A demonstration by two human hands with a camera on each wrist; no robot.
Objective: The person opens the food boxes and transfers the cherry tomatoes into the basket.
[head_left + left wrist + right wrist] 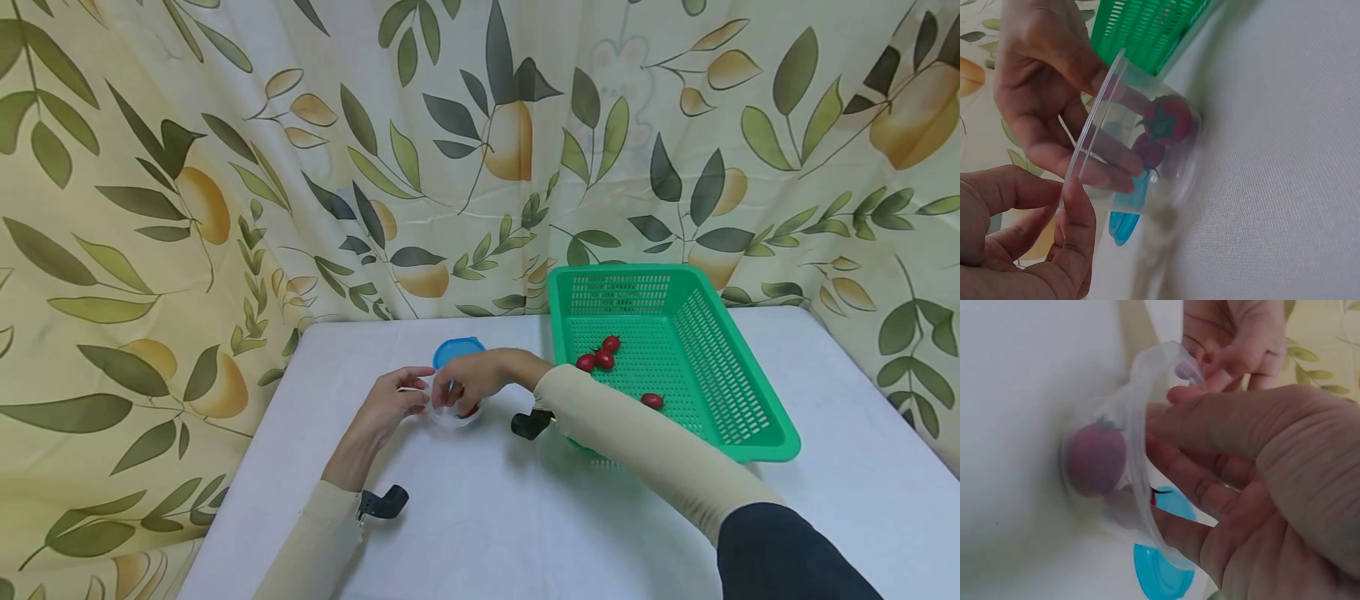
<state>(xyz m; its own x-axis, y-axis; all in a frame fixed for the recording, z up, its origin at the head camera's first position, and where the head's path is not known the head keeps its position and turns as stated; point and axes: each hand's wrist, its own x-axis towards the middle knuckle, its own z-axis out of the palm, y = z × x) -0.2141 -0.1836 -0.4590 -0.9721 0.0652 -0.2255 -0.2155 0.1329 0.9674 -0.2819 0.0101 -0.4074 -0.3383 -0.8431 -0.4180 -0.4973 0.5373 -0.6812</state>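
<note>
A clear plastic tub (452,419) stands on the white table, with two red cherry tomatoes in it: a larger one (1172,119) and a smaller-looking one (1149,150), both with green stems. My left hand (386,408) pinches the tub's rim between thumb and fingers. From above, my right hand (480,377) reaches into the tub, thumb and fingers spread apart beside the tomatoes. In the right wrist view the larger tomato (1096,459) lies at the bottom, apart from the fingers. Whether a fingertip touches the smaller tomato (1124,506) is hard to see.
Just behind the tub lies a blue lid (452,348). To the right stands a green perforated basket (720,358) holding a cluster of cherry tomatoes (604,359) and a lone tomato (652,401). A leaf-patterned curtain (465,250) hangs behind the table (480,533).
</note>
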